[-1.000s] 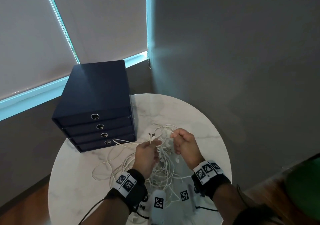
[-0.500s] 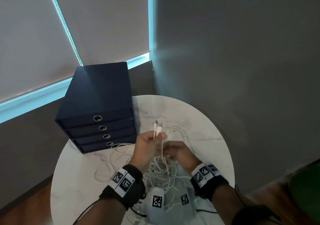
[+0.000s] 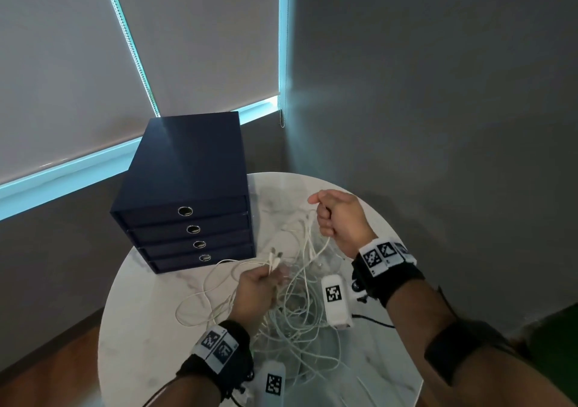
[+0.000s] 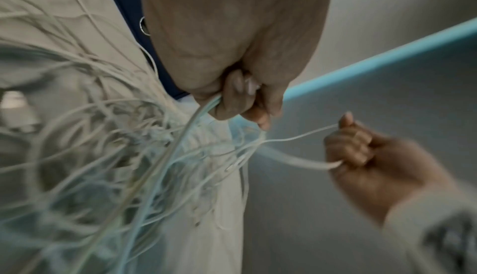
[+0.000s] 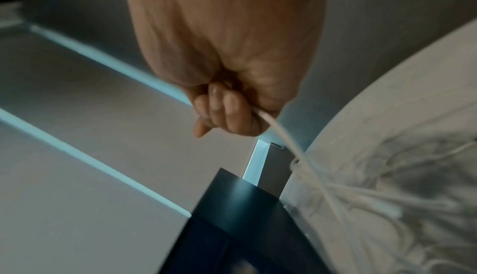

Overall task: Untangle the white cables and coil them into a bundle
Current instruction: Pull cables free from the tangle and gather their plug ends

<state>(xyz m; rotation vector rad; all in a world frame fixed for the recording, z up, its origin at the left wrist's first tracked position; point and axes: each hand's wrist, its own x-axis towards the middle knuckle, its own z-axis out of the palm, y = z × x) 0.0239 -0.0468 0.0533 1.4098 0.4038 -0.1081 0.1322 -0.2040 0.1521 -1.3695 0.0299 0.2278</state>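
my left hand [image 3: 256,291]: fingers curled round two cable ends, plugs sticking up, above the table's middle.
my right hand [image 3: 339,222]: fist closed on one strand, raised toward the far edge.
white cables [image 3: 300,319]: loose tangle across the middle of the round marble table [image 3: 140,344].
drawer box [image 3: 187,193]: far left edge.

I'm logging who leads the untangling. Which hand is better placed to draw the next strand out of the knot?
Probably the right hand: it is raised clear of the tangled white cables with a strand in its fist, free to pull. The left hand sits low, pinching cable ends as an anchor.
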